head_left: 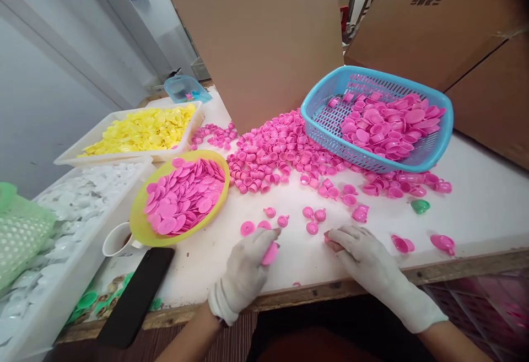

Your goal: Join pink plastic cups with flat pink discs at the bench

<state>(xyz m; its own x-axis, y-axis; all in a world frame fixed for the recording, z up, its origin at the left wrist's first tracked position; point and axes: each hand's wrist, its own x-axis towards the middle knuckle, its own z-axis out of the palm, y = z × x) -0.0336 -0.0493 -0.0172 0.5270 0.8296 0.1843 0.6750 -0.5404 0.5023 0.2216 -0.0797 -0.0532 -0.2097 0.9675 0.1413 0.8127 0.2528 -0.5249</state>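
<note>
My left hand point(244, 263), in a white glove with bare fingertips, is closed on a flat pink toy saucer point(270, 254) near the front of the table. Just beyond its fingers lie another pink saucer point(247, 228) and a few small pink cups. My right hand point(363, 254), gloved the same way, has its fingers curled down at the tabletop. A bit of a small pink piece point(327, 236) shows at its fingertips; the rest is hidden by the fingers. Tiny pink teacups point(312, 228) sit in a small group between the hands.
Pink cups point(285, 147) are heaped behind. A blue basket point(440, 136) holds more pink pieces; a yellow bowl point(138, 216) holds saucers. Left are a white tray point(66, 155) of yellow pieces, a mug point(113, 243) and a phone point(138, 296). Cardboard boxes point(260, 37) stand behind.
</note>
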